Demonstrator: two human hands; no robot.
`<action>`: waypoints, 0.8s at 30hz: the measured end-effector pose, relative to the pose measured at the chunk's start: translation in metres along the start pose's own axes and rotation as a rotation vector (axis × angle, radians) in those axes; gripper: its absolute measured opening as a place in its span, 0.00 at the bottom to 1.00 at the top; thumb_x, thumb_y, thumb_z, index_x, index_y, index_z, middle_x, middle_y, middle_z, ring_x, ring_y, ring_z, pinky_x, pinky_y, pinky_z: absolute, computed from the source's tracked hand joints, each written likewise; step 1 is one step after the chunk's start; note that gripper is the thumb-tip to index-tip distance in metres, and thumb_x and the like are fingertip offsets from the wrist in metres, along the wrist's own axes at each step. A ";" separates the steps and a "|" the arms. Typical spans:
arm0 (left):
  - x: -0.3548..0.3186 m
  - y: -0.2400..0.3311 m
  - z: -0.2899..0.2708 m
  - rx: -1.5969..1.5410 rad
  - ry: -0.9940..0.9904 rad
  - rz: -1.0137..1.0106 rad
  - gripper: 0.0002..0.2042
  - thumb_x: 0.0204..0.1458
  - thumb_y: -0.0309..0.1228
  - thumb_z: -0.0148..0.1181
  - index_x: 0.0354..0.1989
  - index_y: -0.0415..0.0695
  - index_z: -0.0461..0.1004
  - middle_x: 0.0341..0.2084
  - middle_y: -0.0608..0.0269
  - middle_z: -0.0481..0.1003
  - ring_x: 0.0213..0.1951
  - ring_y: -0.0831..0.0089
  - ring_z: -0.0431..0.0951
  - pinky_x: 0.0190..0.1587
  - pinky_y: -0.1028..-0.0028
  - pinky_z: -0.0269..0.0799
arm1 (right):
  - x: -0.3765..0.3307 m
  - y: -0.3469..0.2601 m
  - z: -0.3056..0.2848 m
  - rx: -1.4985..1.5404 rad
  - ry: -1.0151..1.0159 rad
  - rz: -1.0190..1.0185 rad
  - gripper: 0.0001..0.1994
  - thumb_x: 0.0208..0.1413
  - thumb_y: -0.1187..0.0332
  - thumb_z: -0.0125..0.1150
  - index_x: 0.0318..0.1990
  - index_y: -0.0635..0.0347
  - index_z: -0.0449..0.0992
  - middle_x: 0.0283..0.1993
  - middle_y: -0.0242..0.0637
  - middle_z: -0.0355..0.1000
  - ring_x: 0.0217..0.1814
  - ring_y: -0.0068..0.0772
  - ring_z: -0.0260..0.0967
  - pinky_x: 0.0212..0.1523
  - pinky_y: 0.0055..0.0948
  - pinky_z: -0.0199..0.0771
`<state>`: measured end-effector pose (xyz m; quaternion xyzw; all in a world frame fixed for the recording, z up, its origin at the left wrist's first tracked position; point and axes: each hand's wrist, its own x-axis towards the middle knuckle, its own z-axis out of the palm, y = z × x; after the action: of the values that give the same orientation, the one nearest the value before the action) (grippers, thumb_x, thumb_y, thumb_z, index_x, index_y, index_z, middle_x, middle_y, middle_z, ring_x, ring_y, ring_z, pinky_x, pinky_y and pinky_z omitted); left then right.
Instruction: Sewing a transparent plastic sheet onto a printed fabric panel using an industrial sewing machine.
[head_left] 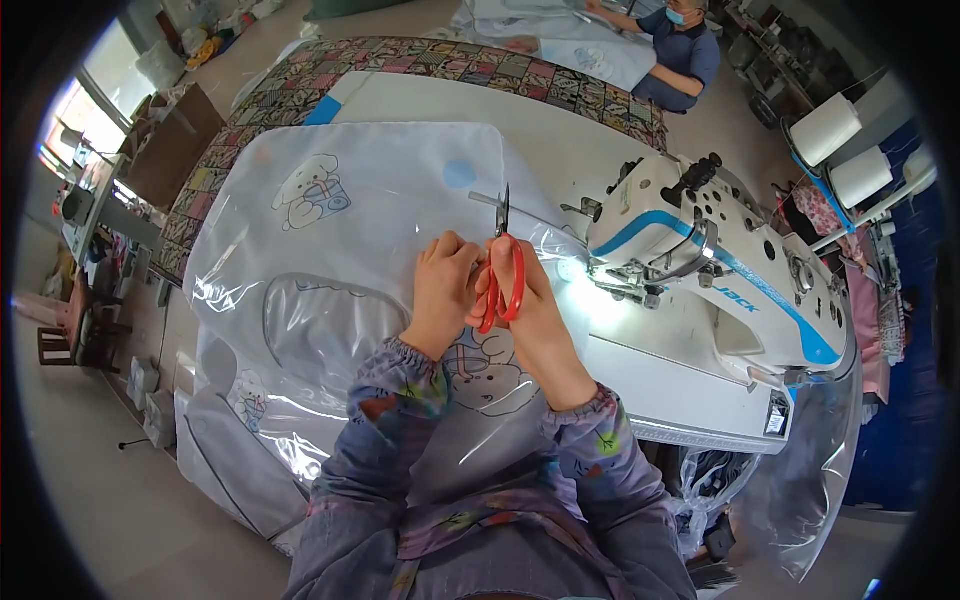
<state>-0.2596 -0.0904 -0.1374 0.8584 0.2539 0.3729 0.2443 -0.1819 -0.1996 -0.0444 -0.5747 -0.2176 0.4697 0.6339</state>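
My right hand (pixel 535 310) grips a pair of red-handled scissors (pixel 503 262), blades pointing away from me. My left hand (pixel 443 287) is closed right beside it, pinching the clear plastic sheet (pixel 380 215) where the blades meet it. The sheet is a see-through bag piece with cartoon animal prints and a grey piped edge, spread over the white sewing table (pixel 560 150). The two hands touch each other just left of the sewing machine's needle area.
A white and blue industrial sewing machine (pixel 720 260) stands to the right with its lamp lit. White thread cones (pixel 825 130) stand at the far right. A patterned cloth (pixel 440 65) covers the table behind, where another person (pixel 685 50) works. More clear plastic hangs off the right.
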 end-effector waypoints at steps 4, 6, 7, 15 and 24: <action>-0.001 0.002 -0.003 0.014 0.005 0.010 0.05 0.48 0.26 0.64 0.33 0.44 0.77 0.33 0.60 0.71 0.38 0.55 0.72 0.42 0.60 0.66 | -0.003 0.011 -0.008 -0.002 -0.046 -0.037 0.22 0.69 0.49 0.53 0.54 0.59 0.67 0.26 0.28 0.64 0.19 0.20 0.64 0.23 0.23 0.71; -0.003 -0.001 -0.003 0.026 0.002 0.031 0.04 0.48 0.27 0.64 0.33 0.44 0.77 0.32 0.59 0.71 0.38 0.55 0.72 0.42 0.60 0.66 | -0.029 0.021 -0.011 -0.077 -0.085 -0.118 0.19 0.69 0.53 0.54 0.54 0.59 0.68 0.26 0.29 0.65 0.18 0.20 0.64 0.22 0.22 0.69; -0.002 0.000 0.002 0.020 -0.012 0.002 0.04 0.49 0.27 0.64 0.32 0.44 0.77 0.32 0.59 0.72 0.38 0.55 0.73 0.42 0.60 0.66 | -0.045 0.026 -0.017 -0.159 -0.114 -0.198 0.16 0.69 0.58 0.55 0.54 0.60 0.68 0.25 0.30 0.66 0.16 0.21 0.64 0.21 0.21 0.67; 0.007 -0.005 0.001 0.178 0.298 0.059 0.15 0.59 0.28 0.60 0.53 0.41 0.73 0.44 0.49 0.73 0.49 0.53 0.73 0.53 0.60 0.70 | -0.141 0.021 -0.179 -1.370 0.571 -0.189 0.19 0.55 0.65 0.64 0.55 0.51 0.74 0.33 0.41 0.74 0.32 0.47 0.75 0.31 0.44 0.75; -0.095 0.142 0.031 0.036 -0.463 0.281 0.27 0.57 0.35 0.63 0.63 0.37 0.67 0.59 0.50 0.68 0.60 0.48 0.67 0.63 0.54 0.61 | -0.224 0.087 -0.195 -0.905 0.613 -0.557 0.07 0.54 0.74 0.65 0.41 0.62 0.80 0.35 0.44 0.76 0.33 0.46 0.75 0.33 0.37 0.75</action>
<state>-0.2566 -0.2629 -0.1186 0.9518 0.0761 0.1924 0.2265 -0.1568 -0.4998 -0.1148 -0.8173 -0.3453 -0.0392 0.4596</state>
